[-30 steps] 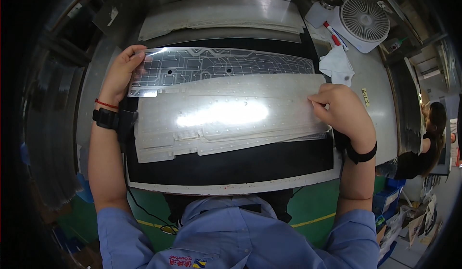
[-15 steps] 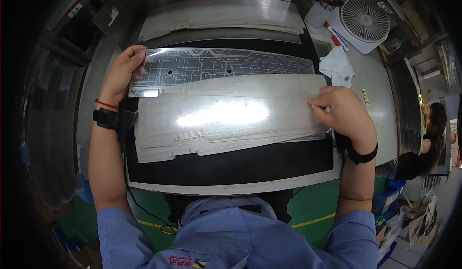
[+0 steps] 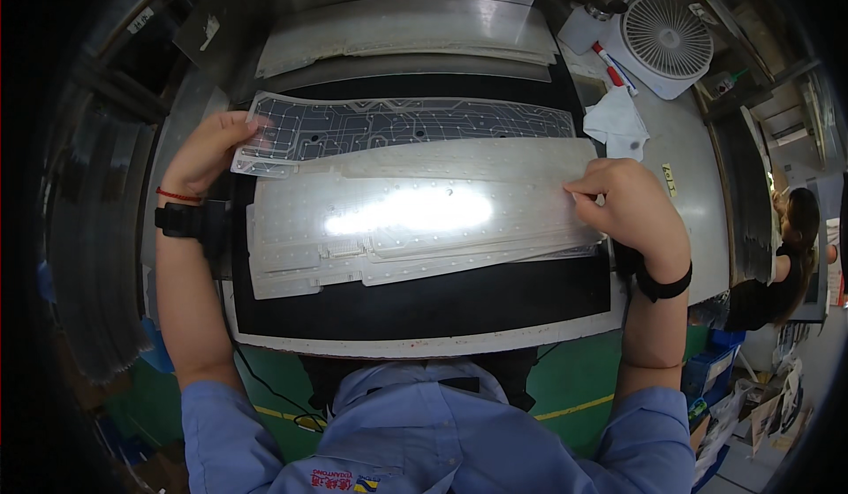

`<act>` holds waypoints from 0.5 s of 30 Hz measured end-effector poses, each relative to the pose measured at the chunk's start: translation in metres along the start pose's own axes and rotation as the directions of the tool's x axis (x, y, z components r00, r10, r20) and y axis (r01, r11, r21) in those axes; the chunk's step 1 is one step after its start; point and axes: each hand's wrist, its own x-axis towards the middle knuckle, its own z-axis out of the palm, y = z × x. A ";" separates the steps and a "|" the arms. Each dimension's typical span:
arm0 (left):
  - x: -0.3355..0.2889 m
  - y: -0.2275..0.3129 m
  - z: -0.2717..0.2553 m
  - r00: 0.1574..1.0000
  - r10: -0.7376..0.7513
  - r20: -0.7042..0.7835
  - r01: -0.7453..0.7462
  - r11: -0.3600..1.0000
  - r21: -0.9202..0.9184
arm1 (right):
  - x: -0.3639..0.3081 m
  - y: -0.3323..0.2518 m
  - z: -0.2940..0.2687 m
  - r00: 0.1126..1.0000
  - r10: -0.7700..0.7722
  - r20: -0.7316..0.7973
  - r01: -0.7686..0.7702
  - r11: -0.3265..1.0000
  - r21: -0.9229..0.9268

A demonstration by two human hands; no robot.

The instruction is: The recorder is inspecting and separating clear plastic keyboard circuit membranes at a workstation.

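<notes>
A clear flexible circuit sheet point(image 3: 371, 125) with fine pale traces lies partly over the black mat, its left end slightly raised. At that end my left hand point(image 3: 212, 148) grips the edge, with fingertips showing through the film. Overlapping its near side is a loose stack of milky translucent circuit sheets point(image 3: 512, 180), dotted with small points and reflecting a bright glare. My right hand point(image 3: 632, 198) is closed at the right end of this stack, thumb and forefinger pinched on its edge. The sheets in the stack are fanned slightly out of line.
A second stack of sheets point(image 3: 406, 30) sits at the back, beyond the black mat point(image 3: 424, 317). On the right are a white fan point(image 3: 669, 37), a red marker point(image 3: 609, 65) and a white cloth point(image 3: 617, 123). Another person point(image 3: 782, 255) is at far right.
My left hand has shifted slightly left and down along the clear sheet's end, and that end now bends a little. The right hand and the milky stack have stayed put.
</notes>
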 end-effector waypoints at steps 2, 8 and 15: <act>-0.004 0.004 0.000 0.999 0.005 0.048 -0.005 1.000 0.010 | 0.000 0.001 0.002 1.000 -0.010 -0.010 0.009 1.000 -0.028; -0.007 0.014 0.010 0.998 0.063 -0.012 -0.062 0.995 0.076 | 0.002 0.008 0.000 0.998 -0.003 -0.060 0.010 0.994 0.105; 0.009 0.001 0.012 0.981 0.160 -0.113 -0.167 0.984 -0.062 | 0.016 0.044 0.009 0.924 0.123 -0.363 -0.050 0.978 0.204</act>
